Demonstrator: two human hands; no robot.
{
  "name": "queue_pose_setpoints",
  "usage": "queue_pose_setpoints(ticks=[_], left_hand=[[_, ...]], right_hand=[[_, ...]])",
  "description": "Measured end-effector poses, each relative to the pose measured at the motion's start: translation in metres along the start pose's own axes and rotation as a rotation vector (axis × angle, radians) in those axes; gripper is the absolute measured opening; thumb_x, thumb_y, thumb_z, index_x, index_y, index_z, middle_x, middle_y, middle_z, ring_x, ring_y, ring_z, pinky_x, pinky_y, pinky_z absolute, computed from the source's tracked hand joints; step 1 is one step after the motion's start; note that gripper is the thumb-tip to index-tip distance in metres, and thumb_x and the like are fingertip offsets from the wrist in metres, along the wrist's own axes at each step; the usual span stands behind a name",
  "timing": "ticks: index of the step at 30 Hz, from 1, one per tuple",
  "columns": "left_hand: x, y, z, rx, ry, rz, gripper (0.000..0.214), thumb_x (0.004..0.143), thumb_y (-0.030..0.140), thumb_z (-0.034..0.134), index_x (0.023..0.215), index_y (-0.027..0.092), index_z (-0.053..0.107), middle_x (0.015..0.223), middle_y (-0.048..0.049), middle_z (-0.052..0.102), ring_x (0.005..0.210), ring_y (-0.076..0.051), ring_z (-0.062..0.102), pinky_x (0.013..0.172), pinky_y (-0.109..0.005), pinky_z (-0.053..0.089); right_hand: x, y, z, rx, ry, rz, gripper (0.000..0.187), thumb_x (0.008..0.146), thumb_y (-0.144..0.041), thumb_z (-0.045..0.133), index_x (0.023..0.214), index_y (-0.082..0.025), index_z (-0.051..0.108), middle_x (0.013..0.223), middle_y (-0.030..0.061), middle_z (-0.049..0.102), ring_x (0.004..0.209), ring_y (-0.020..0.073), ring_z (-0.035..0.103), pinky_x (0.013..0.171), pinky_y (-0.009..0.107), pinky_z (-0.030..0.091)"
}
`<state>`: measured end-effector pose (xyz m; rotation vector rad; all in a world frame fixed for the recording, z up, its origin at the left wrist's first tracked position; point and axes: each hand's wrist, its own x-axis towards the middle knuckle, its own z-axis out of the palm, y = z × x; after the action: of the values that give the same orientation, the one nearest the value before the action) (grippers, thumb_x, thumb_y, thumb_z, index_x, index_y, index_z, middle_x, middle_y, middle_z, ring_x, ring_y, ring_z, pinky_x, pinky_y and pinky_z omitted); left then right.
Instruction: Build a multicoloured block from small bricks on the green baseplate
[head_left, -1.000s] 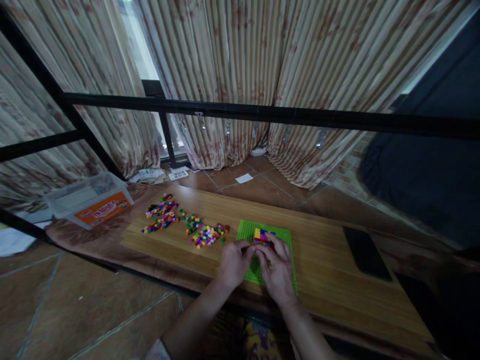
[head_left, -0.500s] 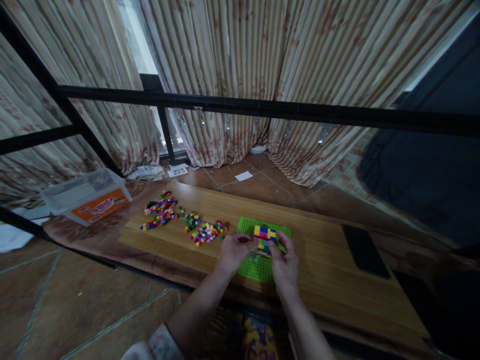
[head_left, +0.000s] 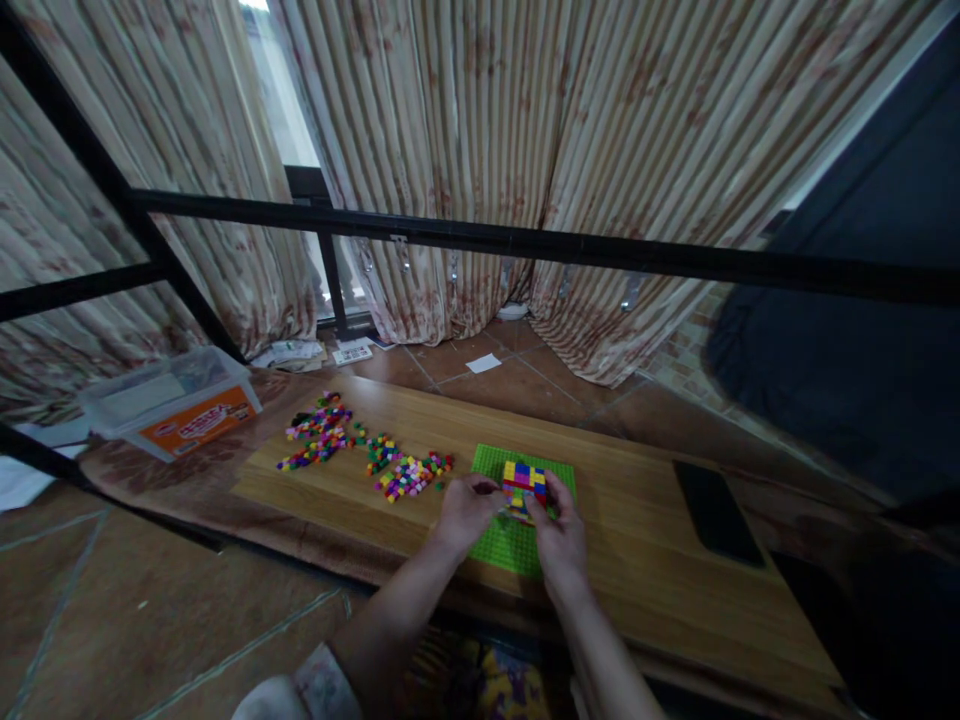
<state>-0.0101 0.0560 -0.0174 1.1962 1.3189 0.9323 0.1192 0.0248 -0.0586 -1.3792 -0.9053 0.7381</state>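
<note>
A small structure of coloured building blocks [head_left: 524, 474], with yellow, blue, red and purple on its top, is over the green studded baseplate [head_left: 510, 552]. My right hand [head_left: 561, 538] wraps round its right side, thumb at the front and fingers behind. At the left front of the structure is my left hand [head_left: 466, 515], thumb and finger pinched together. Whatever is between those fingertips is too small to make out. I cannot tell whether the structure is fixed to the baseplate.
Loose coloured blocks [head_left: 411, 476] lie in piles on the wooden board [head_left: 615, 500], left of the baseplate. A clear plastic box [head_left: 176, 400] with an orange label stands at the far left. A dark flat slab [head_left: 718, 512] lies on the right. A black metal rail [head_left: 465, 236] crosses behind.
The camera view has shifted slightly. The structure now looks more tilted, and my right hand's fingers are closer round it. My left hand stays at its left side, still pinched.
</note>
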Motion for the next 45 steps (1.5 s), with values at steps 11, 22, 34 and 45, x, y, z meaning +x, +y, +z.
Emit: queue_pose_setpoints(ticks=[11,22,34,45], left_hand=[[0.016,-0.001,0.009,-0.247,0.040,0.123,0.034,0.086,0.037,0.052,0.111,0.016,0.063,0.111,-0.0088,0.067,0.108,-0.020,0.060,0.093,-0.033,0.046],[-0.021,-0.020,0.015,-0.329,-0.021,0.144,0.047,0.092,0.051,0.035,0.117,0.021,0.061,0.116,-0.0066,0.065,0.115,-0.022,0.055,0.091,-0.035,0.048],[-0.053,-0.049,-0.076,0.002,0.282,0.222,0.026,0.084,0.030,0.051,0.102,0.017,0.064,0.096,-0.0044,0.069,0.091,-0.018,0.063,0.084,-0.031,0.049],[-0.060,-0.074,-0.125,0.375,0.345,0.304,0.031,0.075,0.008,0.048,0.097,0.022,0.064,0.096,-0.0039,0.065,0.089,-0.019,0.062,0.083,-0.030,0.049]], right_hand=[[0.050,-0.031,0.007,-0.603,-0.116,-0.309,0.057,0.090,-0.050,0.033,0.131,-0.013,0.047,0.134,0.0166,0.049,0.127,0.0264,0.042,0.104,0.046,0.032],[0.054,-0.026,0.033,-1.101,-0.433,-0.447,0.056,0.091,-0.053,0.032,0.125,-0.017,0.056,0.127,0.0184,0.055,0.118,0.0327,0.048,0.095,0.053,0.032],[0.049,-0.028,0.028,-1.213,-0.564,-0.426,0.050,0.091,-0.044,0.031,0.126,-0.017,0.054,0.120,0.0139,0.062,0.114,0.0261,0.054,0.093,0.039,0.037],[0.043,-0.035,0.029,-1.280,-0.631,-0.376,0.047,0.092,-0.045,0.029,0.122,-0.020,0.054,0.120,0.0104,0.062,0.114,0.0225,0.055,0.093,0.034,0.038]])
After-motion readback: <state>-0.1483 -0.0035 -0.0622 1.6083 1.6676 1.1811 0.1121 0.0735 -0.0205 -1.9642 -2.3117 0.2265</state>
